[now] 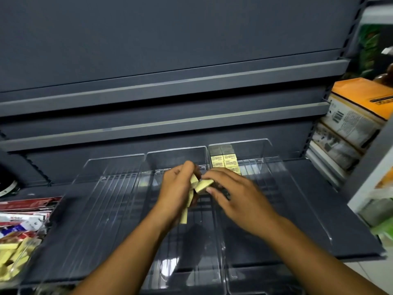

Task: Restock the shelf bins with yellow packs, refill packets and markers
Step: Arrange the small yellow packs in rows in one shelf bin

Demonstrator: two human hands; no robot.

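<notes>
Fingertips (209, 190) of the right hand (231, 196) pinch one yellow pack (204, 185) by its end, tilted. The left hand (176, 188) touches it, curled around a bundle of yellow packs (184, 216) that hangs below the palm. Both hands meet above the middle bin (176, 155), close to the wall beside the right bin (276, 188). In the right bin's back left corner sit stacked yellow packs (225, 161) in neat rows. The left bin (102, 199) stands beside the middle one, all three clear, on the grey shelf (319, 199). At the shelf's left edge, a clear tub (35, 243) holds loose yellow packs (10, 258), with red-and-white packets (27, 204) behind.
</notes>
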